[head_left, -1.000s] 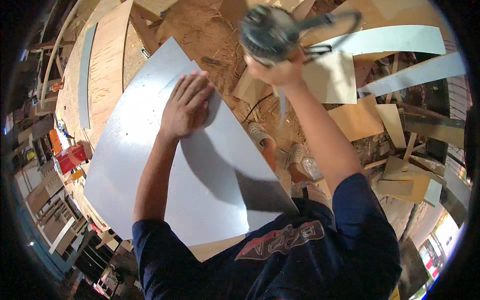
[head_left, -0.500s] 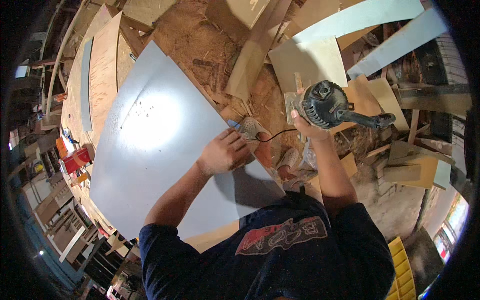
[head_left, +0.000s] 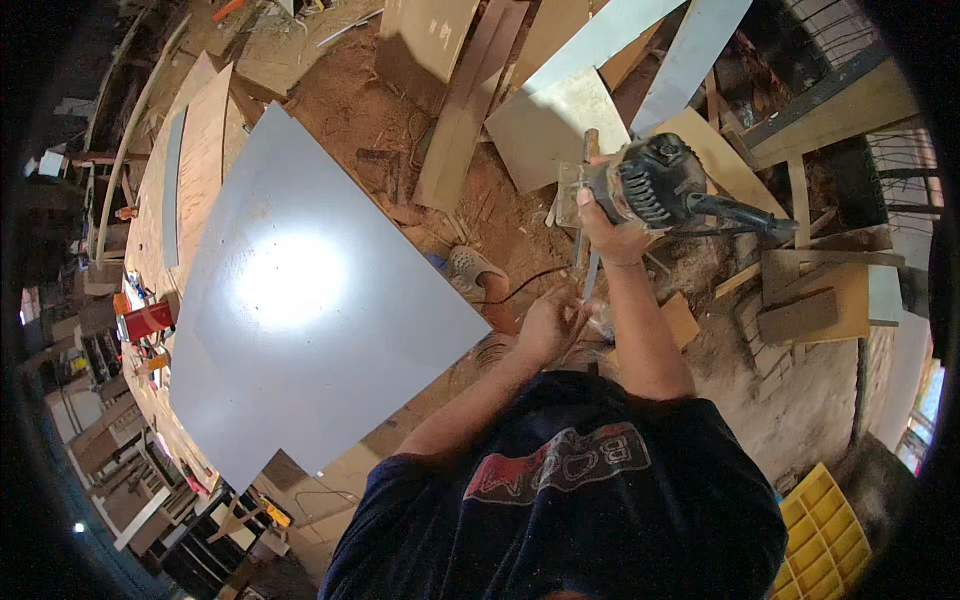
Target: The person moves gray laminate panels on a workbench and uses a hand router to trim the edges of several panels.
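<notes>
Item: a black power tool, located at 2 o'clock from the centre of view, raised clear of the desk. It is tipped on its side, with the clear plate toward 9 o'clock and a thick black tube running out toward 3 o'clock.

Handling, as judged: the tool is likely heavy for its size, with the weight in the ribbed body. The casing appears hard and stiff; dust could make it slippery. The clear plate is probably the fragile part. The sound hold is around the body, close behind the plate; the tube looks a poor place to carry the full weight.

Right hand: the grip is closed around the tool at its plate end, thumb on the near side, remaining fingers largely hidden. The forearm rises from 5 o'clock, wrist nearly straight.

Left hand: just off centre at 4 o'clock, fingers drawn together beside the lower end of a thin pale strip. Whether they pinch it cannot be told. The forearm slants up from 7 o'clock across the shirt front. A dark cord passes just above this hand.

Surroundings: a glossy grey sheet lies at 9 o'clock on the wooden desk, untouched by either hand. A red box sits beyond it at 9 o'clock. A yellow slatted panel stands at 4 o'clock.
</notes>
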Demonstrator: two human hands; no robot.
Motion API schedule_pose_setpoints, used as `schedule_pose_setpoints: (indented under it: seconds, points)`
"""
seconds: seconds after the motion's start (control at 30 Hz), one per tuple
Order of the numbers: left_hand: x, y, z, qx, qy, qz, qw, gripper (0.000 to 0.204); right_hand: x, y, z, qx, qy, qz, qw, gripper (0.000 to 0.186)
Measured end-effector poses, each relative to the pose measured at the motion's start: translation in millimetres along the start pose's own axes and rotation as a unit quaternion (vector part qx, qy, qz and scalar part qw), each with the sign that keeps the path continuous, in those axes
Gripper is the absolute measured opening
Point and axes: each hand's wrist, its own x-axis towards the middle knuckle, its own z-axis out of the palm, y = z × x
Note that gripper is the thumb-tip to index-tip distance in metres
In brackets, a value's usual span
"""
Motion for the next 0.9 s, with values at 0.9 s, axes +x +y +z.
schedule_pose_setpoints:
  seconds: [0.9]
  points:
    - [29, -85, -250, 0.414, -0.112, 0.316, 0.846, 0.021, -101, -80, -56, 0.024, -0.246, 0.093, 0.964, 0.044]
